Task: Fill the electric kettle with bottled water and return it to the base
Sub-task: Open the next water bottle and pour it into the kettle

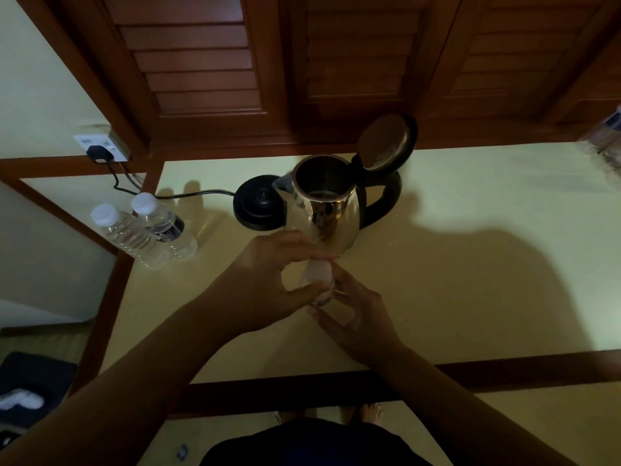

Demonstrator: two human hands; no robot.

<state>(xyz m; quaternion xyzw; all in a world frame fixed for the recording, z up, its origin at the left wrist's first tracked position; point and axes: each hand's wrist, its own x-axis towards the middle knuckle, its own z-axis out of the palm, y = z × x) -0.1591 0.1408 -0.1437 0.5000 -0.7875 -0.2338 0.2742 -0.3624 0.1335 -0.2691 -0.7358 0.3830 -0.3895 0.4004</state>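
Both hands [312,290] grip bottle [319,280] before open kettle [324,203].

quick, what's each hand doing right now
Left hand: fingers curled round the cap end of the water bottle.
Right hand: grips the same bottle lower down.

Shiny steel kettle [324,210] with black handle, black base [257,205], white-capped clear bottles [144,230].

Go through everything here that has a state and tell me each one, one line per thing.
Steel electric kettle: lid open, off its base, on the table.
Round black base: bare, plugged in.
Two clear plastic bottles: capped, upright.
Clear bottle in hands: gripped by left hand and right hand.
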